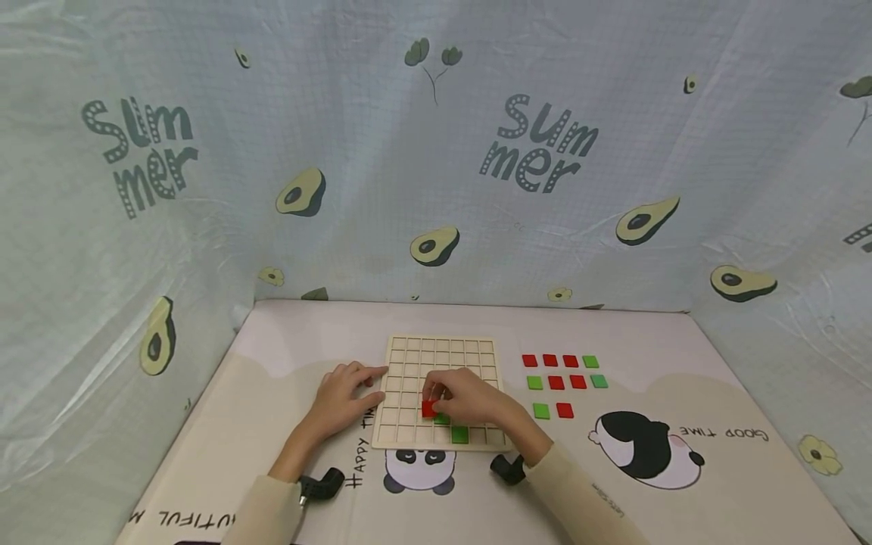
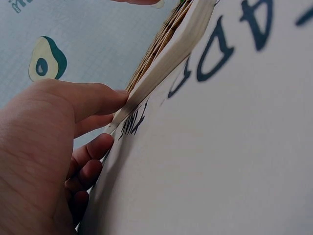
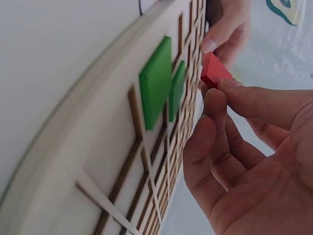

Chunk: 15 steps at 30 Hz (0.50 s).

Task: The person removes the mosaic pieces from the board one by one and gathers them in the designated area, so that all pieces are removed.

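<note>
A wooden grid board (image 1: 410, 356) lies on the table. My right hand (image 1: 470, 397) is over its lower middle and pinches a red square tile (image 3: 214, 70) between thumb and fingertips, close above the board. Two green tiles sit in the grid: one green tile (image 1: 459, 434) near the front edge, the other, a green tile (image 3: 177, 90), partly hidden by the right hand in the head view. At the board's left edge my left hand (image 1: 344, 397) rests with fingers spread, its thumb and a fingertip touching the wooden side (image 2: 161, 68).
Right of the board, several loose red tiles (image 1: 555, 383) and green tiles (image 1: 541, 411) lie in rows on the table. The table cover has a printed panda (image 1: 418, 471) and another panda drawing (image 1: 647, 450). A patterned curtain (image 1: 368, 151) stands behind and at both sides.
</note>
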### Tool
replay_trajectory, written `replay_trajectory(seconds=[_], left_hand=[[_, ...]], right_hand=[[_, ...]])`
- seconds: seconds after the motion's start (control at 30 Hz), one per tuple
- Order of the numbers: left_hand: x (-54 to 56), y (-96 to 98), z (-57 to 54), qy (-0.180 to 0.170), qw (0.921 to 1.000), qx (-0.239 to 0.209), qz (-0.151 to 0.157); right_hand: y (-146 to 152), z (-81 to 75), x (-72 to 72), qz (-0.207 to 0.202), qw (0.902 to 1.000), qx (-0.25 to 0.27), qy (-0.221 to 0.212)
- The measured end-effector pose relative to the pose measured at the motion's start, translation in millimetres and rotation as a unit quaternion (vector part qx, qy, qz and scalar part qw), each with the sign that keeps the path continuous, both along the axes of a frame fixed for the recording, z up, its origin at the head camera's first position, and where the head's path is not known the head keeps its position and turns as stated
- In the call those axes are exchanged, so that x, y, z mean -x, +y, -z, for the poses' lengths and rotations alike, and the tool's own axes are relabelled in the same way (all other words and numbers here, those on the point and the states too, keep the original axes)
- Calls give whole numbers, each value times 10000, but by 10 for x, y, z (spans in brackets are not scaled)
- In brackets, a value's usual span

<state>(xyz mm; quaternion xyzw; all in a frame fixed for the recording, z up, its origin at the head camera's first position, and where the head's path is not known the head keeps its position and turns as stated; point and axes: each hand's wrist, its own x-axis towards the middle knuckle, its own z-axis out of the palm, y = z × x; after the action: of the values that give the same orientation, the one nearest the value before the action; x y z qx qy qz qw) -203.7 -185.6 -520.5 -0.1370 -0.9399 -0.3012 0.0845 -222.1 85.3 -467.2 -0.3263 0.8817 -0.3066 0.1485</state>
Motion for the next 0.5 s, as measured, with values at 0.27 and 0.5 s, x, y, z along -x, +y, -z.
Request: replay_trajectory(seconds=[0.27,0.5], left_hand=[[-9,15,-26,42,10000,-8,41],[-19,14,-20,30,10000,-22,20]], right_hand=[[162,-96,16,82,9999,133,65],[330,-189,1,114,9995,298,87]])
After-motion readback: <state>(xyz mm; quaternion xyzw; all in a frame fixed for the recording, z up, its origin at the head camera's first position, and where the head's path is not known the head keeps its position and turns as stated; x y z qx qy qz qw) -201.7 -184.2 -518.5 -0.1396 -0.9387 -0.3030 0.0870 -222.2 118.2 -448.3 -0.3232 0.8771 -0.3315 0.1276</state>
